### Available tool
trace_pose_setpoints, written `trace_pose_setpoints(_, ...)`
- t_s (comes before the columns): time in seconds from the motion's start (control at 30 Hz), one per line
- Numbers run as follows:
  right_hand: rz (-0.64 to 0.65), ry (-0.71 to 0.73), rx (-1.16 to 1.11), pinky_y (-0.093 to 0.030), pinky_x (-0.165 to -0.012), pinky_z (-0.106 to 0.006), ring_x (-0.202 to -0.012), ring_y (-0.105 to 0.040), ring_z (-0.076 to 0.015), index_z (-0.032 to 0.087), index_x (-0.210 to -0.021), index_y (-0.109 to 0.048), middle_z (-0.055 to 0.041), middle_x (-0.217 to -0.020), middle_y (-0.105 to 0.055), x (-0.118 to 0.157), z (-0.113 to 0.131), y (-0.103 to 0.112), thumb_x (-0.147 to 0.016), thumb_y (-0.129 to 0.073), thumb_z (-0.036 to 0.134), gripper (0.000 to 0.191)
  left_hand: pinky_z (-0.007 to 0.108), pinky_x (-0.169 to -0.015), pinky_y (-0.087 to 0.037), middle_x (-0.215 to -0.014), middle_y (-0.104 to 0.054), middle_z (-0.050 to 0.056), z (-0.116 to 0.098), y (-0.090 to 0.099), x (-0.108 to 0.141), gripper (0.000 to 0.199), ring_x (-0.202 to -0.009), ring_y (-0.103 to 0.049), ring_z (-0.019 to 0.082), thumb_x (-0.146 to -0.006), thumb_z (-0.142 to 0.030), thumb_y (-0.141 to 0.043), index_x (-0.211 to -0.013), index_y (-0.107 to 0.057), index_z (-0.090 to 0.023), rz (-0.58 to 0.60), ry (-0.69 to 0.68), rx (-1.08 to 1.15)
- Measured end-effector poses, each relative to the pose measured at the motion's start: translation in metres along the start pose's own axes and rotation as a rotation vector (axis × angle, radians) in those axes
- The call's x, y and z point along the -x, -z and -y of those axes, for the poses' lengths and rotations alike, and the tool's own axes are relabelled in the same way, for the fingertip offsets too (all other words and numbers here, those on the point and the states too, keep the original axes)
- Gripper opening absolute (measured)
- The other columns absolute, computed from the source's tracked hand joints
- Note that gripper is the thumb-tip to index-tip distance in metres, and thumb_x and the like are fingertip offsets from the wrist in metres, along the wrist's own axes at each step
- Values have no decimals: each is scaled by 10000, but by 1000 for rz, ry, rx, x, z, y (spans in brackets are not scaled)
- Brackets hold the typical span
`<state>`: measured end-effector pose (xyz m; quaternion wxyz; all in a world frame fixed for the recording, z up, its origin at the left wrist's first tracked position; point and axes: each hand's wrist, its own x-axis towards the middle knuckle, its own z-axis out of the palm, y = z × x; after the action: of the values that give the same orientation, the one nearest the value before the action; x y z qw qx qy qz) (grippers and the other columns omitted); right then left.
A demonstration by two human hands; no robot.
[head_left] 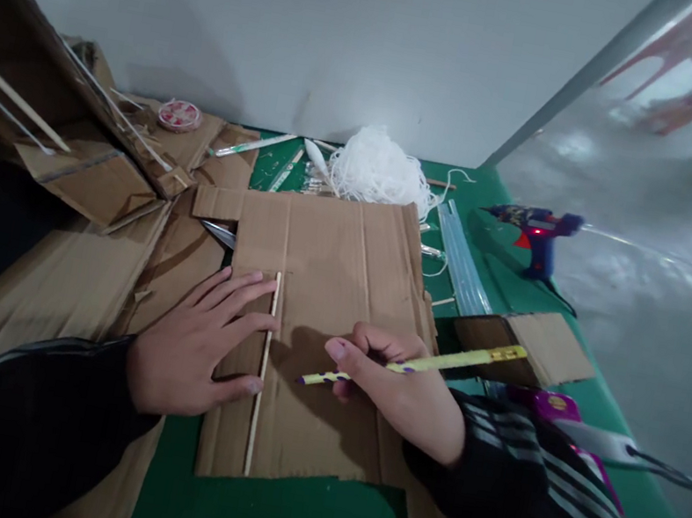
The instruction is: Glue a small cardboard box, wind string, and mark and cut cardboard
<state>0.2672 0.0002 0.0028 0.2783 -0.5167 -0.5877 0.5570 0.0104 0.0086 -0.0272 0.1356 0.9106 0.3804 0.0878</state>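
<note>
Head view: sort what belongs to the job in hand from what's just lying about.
In use:
- cardboard sheet
- thin stick on it, touched by the left hand
- yellow pencil in the right hand

Seemingly just lying about:
- glue gun
- clear sticks
- white string

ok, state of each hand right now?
Left hand: open, spread over the cardboard, touching the stick.
Right hand: closed, holding the pencil.
</note>
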Motion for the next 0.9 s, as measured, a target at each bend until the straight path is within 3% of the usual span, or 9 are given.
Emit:
trace_pose_setpoints(0.17,-123,120,46,-456,-468,-195,-481,-618,-125,193,-546,-463,-33,-522,-665,-1,-10,-6,-856,-638,380,402,554,-1176,-159,-1558,-312,66,2,1,0,515,-1438,-240,330,-843,-597,-539,-1238,-542,-266,-16,-5,17)
trace_pose_setpoints(0.37,-101,272,187,-402,-426,-169,-454,-611,-105,180,-526,-495,-14,-497,-656,3,-21,-8,-874,-624,302,391,551,-1179,-154,-1559,-308,74,2,1,1,513,-1442,-233,326,-847,-599,-530,-1229,-542,-257,-18,-5,15)
trace_pose_setpoints(0.5,-142,254,196,-418,-439,-172,-462,-617,-107,181,-553,-494,-15,-516,-672,2,-20,-9,-883,-613,301,370,547,-1179,-157,-1561,-303,75,1,2,1,525,-1444,-225,320,-846,-609,-527,-1234,-537,-255,-13,-7,6)
trace_pose_setpoints(0.63,-83,256,211,-371,-397,-164,-443,-604,-101,176,-514,-481,-16,-483,-649,1,-18,-8,-872,-624,308,408,546,-1178,-160,-1559,-306,78,2,2,1,526,-1444,-224,324,-842,-612,-530,-1227,-543,-254,-20,-11,-2)
trace_pose_setpoints(0.8,-161,89,-25,-485,-429,-176,-460,-621,-103,172,-662,-566,-23,-586,-684,0,-19,-10,-872,-627,441,347,551,-1178,-153,-1560,-310,72,1,2,0,517,-1443,-230,324,-847,-602,-529,-1237,-540,-261,-18,-5,-2)
trace_pose_setpoints(0.9,-125,50,-68,-499,-445,-171,-473,-622,-94,162,-714,-586,-25,-607,-680,0,-18,-11,-862,-632,482,356,554,-1175,-160,-1557,-316,74,1,1,0,519,-1440,-234,330,-845,-598,-535,-1240,-541,-261,-19,-5,2)
